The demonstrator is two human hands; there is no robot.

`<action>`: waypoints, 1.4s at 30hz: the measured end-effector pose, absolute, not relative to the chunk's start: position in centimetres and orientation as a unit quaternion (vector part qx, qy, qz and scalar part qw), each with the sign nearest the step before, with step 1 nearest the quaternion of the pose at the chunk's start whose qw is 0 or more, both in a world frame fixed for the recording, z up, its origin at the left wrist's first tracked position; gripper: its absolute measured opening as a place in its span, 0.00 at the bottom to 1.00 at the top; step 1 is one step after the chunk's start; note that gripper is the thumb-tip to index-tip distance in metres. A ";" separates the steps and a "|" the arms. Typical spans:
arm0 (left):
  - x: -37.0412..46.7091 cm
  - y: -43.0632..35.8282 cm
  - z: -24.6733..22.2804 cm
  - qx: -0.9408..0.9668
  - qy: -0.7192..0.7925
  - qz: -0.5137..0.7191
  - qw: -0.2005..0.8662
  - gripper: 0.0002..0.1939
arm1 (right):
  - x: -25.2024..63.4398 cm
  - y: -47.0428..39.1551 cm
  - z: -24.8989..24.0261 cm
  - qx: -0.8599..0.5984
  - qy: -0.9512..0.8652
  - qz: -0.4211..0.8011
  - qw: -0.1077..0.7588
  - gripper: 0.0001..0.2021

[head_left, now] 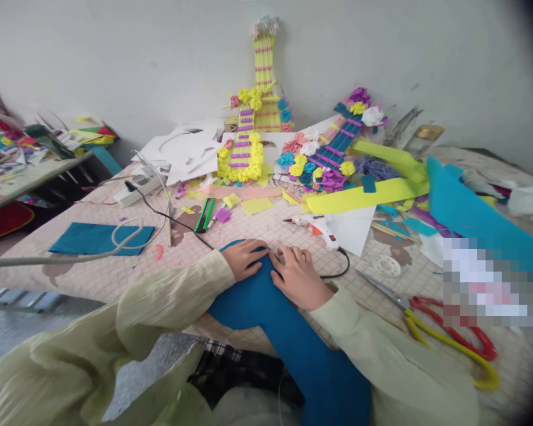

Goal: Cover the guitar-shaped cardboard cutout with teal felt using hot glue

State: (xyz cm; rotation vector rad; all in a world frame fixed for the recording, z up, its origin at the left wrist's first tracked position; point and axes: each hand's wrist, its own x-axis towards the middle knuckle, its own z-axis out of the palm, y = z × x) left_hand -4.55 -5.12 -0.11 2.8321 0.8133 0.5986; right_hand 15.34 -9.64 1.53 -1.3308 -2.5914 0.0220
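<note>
A dark blue sheet-like piece (242, 299) with a rounded end and a long neck lies at the table's front edge; its neck runs down toward my lap. On its rounded end my left hand (245, 259) rests palm down, fingers stretched out. My right hand (298, 276) lies on the right rim of that end, fingers apart and slightly bent, thumb and index tip touching the blue surface. The fingertips of both hands nearly meet. Just beyond them is a white hot glue gun (322, 229) with a black cord.
Red-and-yellow-handled scissors (453, 337) lie open at right. A green cutter knife (205, 215), folded blue sheet (101, 238) and white power strip (137, 188) are at left. Behind stand flower-trimmed paper guitars (244, 139), yellow strips (364, 196) and a large blue sheet (475, 207).
</note>
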 end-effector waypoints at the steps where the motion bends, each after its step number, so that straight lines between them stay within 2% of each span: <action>1: -4.6 -5.1 0.0 0.937 0.272 0.204 0.082 0.17 | 15.2 -9.8 1.6 -0.452 -0.886 -0.010 0.109 0.21; 5: -5.0 -4.5 1.1 0.923 0.287 0.207 0.148 0.16 | 15.0 -9.9 1.7 -0.449 -0.887 -0.035 0.106 0.21; 7: -5.2 -4.1 1.6 0.918 0.295 0.220 0.150 0.16 | 15.0 -9.8 1.7 -0.447 -0.888 -0.031 0.107 0.21; 17: -3.8 -4.8 -0.7 0.936 0.273 0.223 0.010 0.16 | 15.1 -9.8 1.5 -0.456 -0.883 -0.016 0.106 0.20; 22: -3.5 -6.4 -0.6 0.921 0.317 0.225 -0.010 0.18 | 15.5 -9.8 1.5 -0.454 -0.883 0.007 0.121 0.19; 26: -3.4 -6.7 -1.0 0.918 0.317 0.237 -0.011 0.18 | 16.8 -9.2 2.4 -0.436 -0.881 0.027 0.183 0.18; 30: -3.5 -6.6 -1.6 0.913 0.319 0.254 -0.008 0.18 | 20.0 -7.4 3.4 -0.536 -0.799 0.012 0.271 0.15; 33: -3.6 -6.6 -1.6 0.911 0.323 0.257 0.006 0.18 | 22.4 -5.6 3.4 -0.653 -0.723 0.010 0.223 0.16; 36: -3.7 -6.3 -1.1 0.918 0.324 0.228 0.033 0.17 | 23.4 -4.1 2.7 -0.690 -0.703 0.047 0.167 0.16; 42: -3.8 -4.2 0.8 0.934 0.304 0.162 0.091 0.17 | 23.1 -2.8 1.9 -0.689 -0.690 0.103 0.196 0.10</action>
